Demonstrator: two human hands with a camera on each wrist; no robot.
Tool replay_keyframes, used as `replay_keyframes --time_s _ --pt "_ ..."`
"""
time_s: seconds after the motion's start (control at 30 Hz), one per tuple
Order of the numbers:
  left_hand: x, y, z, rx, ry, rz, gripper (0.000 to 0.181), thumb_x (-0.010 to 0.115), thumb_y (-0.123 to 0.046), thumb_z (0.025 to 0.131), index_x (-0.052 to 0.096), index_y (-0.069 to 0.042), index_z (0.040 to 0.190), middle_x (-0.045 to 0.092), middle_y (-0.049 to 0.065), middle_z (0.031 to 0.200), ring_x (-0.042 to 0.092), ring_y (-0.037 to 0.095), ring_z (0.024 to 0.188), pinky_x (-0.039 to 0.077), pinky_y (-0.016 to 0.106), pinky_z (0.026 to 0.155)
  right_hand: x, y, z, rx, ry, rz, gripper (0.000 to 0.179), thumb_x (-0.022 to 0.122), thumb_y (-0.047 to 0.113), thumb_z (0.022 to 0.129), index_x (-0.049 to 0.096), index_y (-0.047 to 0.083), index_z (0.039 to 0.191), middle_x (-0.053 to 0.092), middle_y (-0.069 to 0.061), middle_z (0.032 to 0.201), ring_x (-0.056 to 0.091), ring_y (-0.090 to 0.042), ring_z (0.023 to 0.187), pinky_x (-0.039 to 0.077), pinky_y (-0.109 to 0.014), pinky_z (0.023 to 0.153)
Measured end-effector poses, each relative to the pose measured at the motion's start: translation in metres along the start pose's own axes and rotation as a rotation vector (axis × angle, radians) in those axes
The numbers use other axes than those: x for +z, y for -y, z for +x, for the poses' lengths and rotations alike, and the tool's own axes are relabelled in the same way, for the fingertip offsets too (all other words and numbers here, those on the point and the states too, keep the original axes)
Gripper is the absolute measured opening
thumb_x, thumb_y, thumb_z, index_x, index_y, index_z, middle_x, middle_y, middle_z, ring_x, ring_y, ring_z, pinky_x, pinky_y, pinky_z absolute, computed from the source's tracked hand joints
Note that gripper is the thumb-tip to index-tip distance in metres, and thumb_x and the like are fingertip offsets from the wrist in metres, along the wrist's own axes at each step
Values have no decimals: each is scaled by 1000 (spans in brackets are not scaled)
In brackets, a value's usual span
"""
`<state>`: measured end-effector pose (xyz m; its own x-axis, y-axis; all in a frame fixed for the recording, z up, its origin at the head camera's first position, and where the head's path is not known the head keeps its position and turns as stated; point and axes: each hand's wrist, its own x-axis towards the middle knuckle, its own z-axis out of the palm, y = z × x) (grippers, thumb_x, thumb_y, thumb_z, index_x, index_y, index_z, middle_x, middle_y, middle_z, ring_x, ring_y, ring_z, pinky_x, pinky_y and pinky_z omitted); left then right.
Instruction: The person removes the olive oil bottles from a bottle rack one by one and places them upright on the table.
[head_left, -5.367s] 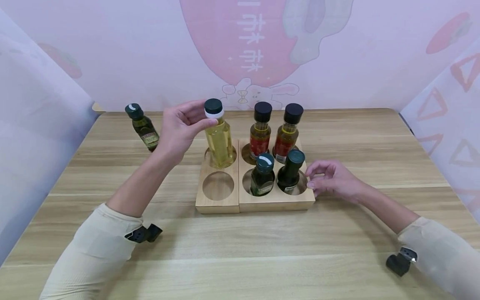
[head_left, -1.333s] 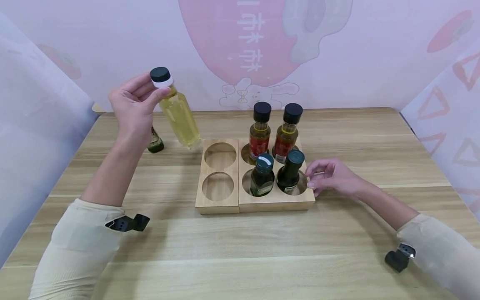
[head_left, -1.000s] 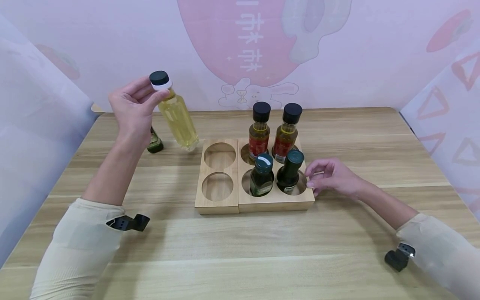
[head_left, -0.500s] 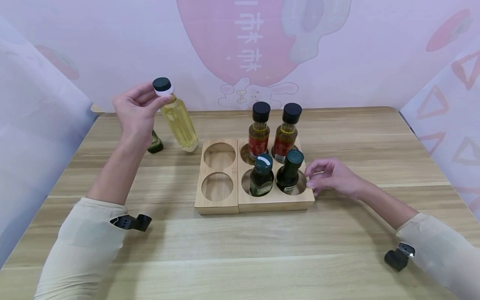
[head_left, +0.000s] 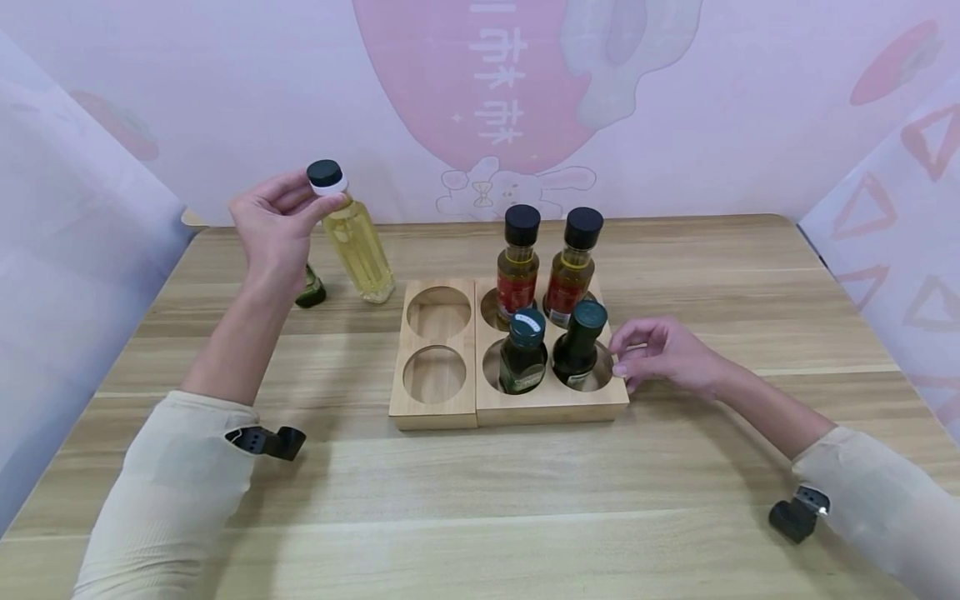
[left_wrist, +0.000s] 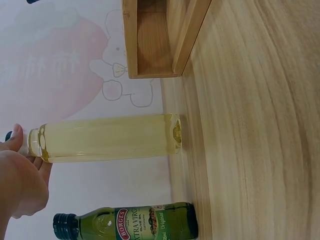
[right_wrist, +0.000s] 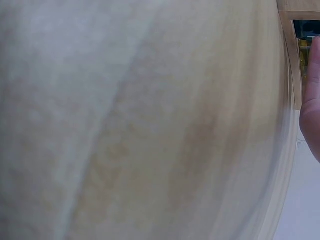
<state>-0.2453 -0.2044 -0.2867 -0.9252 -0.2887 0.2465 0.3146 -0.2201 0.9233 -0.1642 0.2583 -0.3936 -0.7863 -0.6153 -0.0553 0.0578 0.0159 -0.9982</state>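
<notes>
My left hand (head_left: 273, 221) grips a tall clear bottle of pale yellow oil (head_left: 360, 254) by its neck, just under the dark cap and white collar. The bottle leans, its base close to the tabletop left of the wooden bottle rack (head_left: 435, 417); whether it touches is unclear. In the left wrist view, this oil bottle (left_wrist: 105, 139) is beside a green olive oil bottle (left_wrist: 135, 223), mostly hidden behind my wrist in the head view. My right hand (head_left: 663, 357) holds the rack's right edge with thumb and fingertips; the right wrist view shows only part of that hand (right_wrist: 312, 110).
Two red-labelled bottles with black caps (head_left: 517, 279) (head_left: 570, 279) stand in the rack's back holes. Two dark green bottles (head_left: 522, 358) (head_left: 577, 346) occupy the front ones. The two left holes hold nothing. A printed backdrop (head_left: 285, 92) rises behind the table (head_left: 480, 508).
From the rack's back left hole, my left hand has carried the pale oil bottle leftward, then lowered it during the last second. The right hand has stayed at the rack.
</notes>
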Motion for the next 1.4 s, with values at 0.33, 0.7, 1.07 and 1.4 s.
replay_keyframes --time_s 0.33,0.7,1.07,1.4 --pt "-2 1 6 -7 -11 8 36 91 8 72 80 1 105 80 6 93 78 16 86 60 25 90 0 1 1 -3 -4 -14 18 70 -12 90 69 1 102 69 0 89 68 -13 75 65 -33 65" --pt "-6 2 7 -33 -22 13 38 91 9 71 80 1 106 80 6 93 78 15 86 60 25 92 1 1 1 -5 -1 -13 17 70 -12 90 69 0 102 70 0 88 68 -13 75 65 -33 65" --pt "-6 4 6 -15 -17 30 39 91 6 73 79 0 109 80 5 95 77 14 88 60 25 92 1 2 0 -9 1 -13 17 70 -12 89 68 0 101 70 0 88 68 -12 76 64 -32 65" --pt "-6 5 3 -6 -17 31 37 91 6 73 79 0 108 80 5 96 77 15 90 60 23 89 1 1 0 -11 10 -3 18 69 -13 89 69 0 102 70 0 89 68 -13 76 64 -32 65"
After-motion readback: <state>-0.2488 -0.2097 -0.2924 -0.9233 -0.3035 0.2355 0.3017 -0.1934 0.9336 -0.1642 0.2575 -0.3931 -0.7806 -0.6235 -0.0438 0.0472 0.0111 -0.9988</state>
